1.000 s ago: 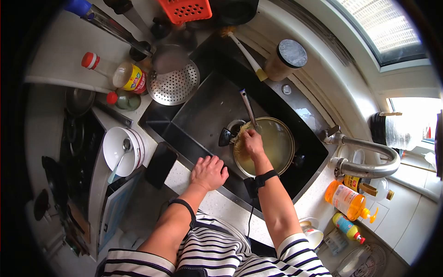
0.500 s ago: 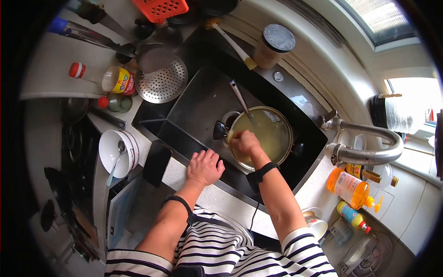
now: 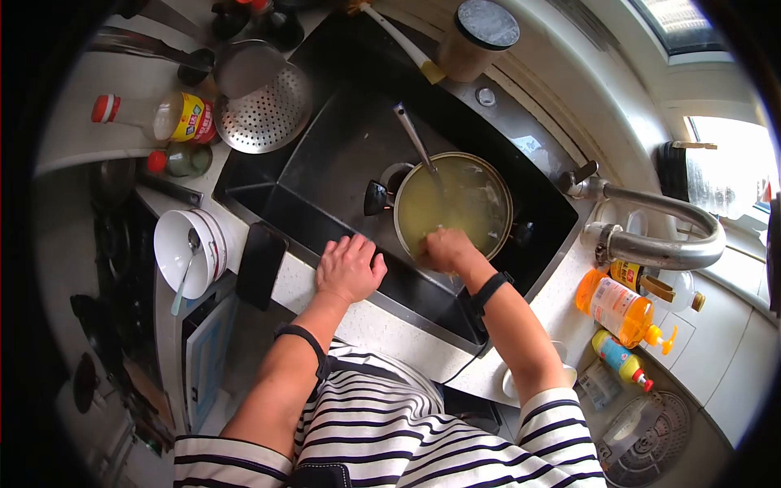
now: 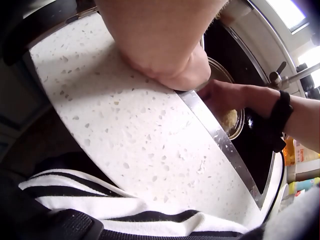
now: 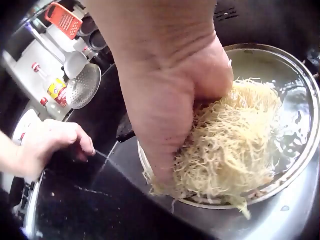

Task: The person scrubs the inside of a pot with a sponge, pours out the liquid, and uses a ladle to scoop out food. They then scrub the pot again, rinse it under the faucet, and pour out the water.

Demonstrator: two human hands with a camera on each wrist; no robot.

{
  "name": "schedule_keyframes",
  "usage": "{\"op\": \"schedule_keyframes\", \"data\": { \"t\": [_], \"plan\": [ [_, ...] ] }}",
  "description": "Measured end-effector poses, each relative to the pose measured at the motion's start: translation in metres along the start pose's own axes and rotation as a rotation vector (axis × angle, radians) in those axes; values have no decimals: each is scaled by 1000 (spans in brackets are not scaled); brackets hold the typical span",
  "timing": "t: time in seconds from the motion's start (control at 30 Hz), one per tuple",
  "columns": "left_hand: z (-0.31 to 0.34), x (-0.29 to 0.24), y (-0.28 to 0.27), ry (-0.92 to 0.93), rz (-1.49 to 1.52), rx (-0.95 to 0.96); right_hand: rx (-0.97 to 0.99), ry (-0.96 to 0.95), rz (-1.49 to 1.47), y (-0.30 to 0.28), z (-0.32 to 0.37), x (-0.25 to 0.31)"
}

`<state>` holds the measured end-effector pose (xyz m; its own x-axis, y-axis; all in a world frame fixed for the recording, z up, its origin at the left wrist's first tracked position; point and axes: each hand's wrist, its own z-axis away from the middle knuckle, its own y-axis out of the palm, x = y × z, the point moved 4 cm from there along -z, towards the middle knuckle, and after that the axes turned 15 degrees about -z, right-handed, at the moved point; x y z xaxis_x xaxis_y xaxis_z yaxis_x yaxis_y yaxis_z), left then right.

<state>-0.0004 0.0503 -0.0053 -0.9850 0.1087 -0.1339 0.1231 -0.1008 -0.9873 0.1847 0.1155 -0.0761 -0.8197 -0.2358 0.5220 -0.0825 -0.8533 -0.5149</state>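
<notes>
In the sink (image 3: 325,154) sits a round pot (image 3: 512,203) of cloudy yellowish liquid, a metal utensil handle (image 3: 415,137) leaning out over its far-left rim. My right hand (image 3: 447,249) is over the pot's near rim, gripping a pale, fibrous loofah (image 5: 230,145). In the right wrist view the loofah bulges out beside the palm and overlaps the rim, with loose strands hanging outside; the fingertips are hidden. My left hand (image 3: 350,270) rests on the sink's front edge, fingers extended and holding nothing.
White bowls (image 3: 168,244) with a spoon stand left of the sink, near a black slab (image 3: 262,267). A perforated skimmer (image 3: 268,114) overhangs the back-left corner. The faucet (image 3: 667,259) and an orange soap bottle (image 3: 614,307) are at right. A brush (image 3: 403,41) lies behind.
My right hand has moved with the loofah from the pot's left side round to its near rim. The left hand stays on the sink edge. The head view has shifted slightly.
</notes>
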Motion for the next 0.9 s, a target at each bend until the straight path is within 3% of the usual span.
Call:
{"op": "schedule_keyframes", "data": {
  "t": [0.07,0.17,0.27,0.37,0.47,0.67,0.9],
  "plan": [
    [0,0,0,-6,-5,9,-62,-3,-135,0,-17,2],
    [-1,0,-1,-8,-11,13,-199,214,-523,-13,-39,5],
    [-1,0,-1,-14,-17,15,-382,280,-745,-3,-50,1],
    [1,-2,1,-20,-27,39,-255,201,-556,-5,-34,9],
    [0,-2,3,-20,-30,60,-37,163,-146,3,-9,8],
    [0,-2,2,-19,-28,36,29,125,376,11,37,-29],
    [0,-2,2,-16,-28,22,-55,47,521,4,46,-55]
  ]
}}
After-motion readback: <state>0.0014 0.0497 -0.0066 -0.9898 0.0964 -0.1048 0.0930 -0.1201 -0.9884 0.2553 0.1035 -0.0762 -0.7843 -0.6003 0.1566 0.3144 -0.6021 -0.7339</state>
